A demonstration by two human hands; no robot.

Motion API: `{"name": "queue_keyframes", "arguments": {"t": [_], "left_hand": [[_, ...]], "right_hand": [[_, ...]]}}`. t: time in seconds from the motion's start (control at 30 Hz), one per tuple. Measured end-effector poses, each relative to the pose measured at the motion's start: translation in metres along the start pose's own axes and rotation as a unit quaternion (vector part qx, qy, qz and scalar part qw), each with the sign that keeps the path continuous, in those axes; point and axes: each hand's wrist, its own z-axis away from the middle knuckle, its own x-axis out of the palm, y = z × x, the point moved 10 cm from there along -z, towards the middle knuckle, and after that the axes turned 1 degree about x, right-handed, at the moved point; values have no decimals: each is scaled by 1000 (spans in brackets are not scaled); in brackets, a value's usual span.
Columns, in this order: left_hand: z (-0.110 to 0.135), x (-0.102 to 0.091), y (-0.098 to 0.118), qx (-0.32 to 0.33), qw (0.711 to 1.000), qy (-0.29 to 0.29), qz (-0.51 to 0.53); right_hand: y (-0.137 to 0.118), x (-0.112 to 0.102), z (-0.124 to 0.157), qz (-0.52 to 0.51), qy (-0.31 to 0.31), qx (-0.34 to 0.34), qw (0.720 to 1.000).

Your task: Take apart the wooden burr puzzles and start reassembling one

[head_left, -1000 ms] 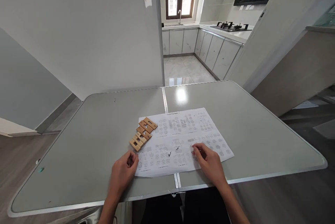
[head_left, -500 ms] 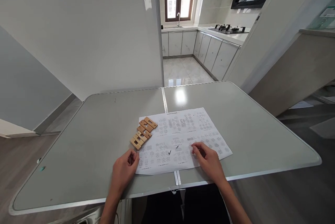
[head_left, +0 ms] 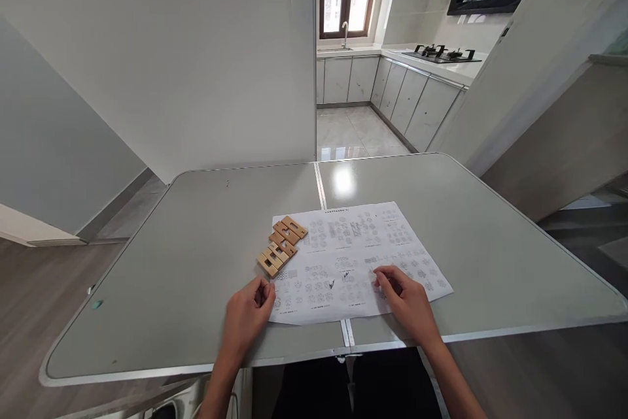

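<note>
Two hands at one printed sheet, wooden pieces by its left edge

Counted: one left hand (head_left: 249, 316), one right hand (head_left: 405, 301), one large paper sheet (head_left: 360, 259), one grey table (head_left: 167, 275). On the sheet's left edge, partly off it, one slanting row of wooden pieces (head_left: 283, 244), about six, too closely set for a sure count. Near the table's left rim, two tiny objects: one green scrap (head_left: 97, 304), one white scrap (head_left: 91, 289).

Left fingers curled in, thumb near forefinger, right at the sheet's near-left corner; cannot tell about any grip on the paper. Right fingers bent, thumb and forefinger almost together above the sheet's near-right part; cannot tell about anything pinched there.

Broad stretches of tabletop left and right of the sheet, narrower strips beyond it and toward the near rim. Both forearms across that near rim. Rounded corners, pale metal edging, and a metal seam (head_left: 319, 184) running under the paper.

Sheet white, slightly askew, faintly creased across, covered with rows of small grey diagrams plus two darker marks. Pieces tan to brown, flat, with cut-outs.
</note>
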Motion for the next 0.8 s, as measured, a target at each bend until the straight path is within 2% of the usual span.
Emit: {"name": "queue_keyframes", "arguments": {"t": [0.5, 0.8], "left_hand": [[0, 3, -4, -3, 1000, -2, -5], [-1, 3, -2, -6, 1000, -8, -1]], "right_hand": [[6, 1, -2, 2, -1, -2, 1000], [1, 0, 0, -1, -6, 5, 1000]]}}
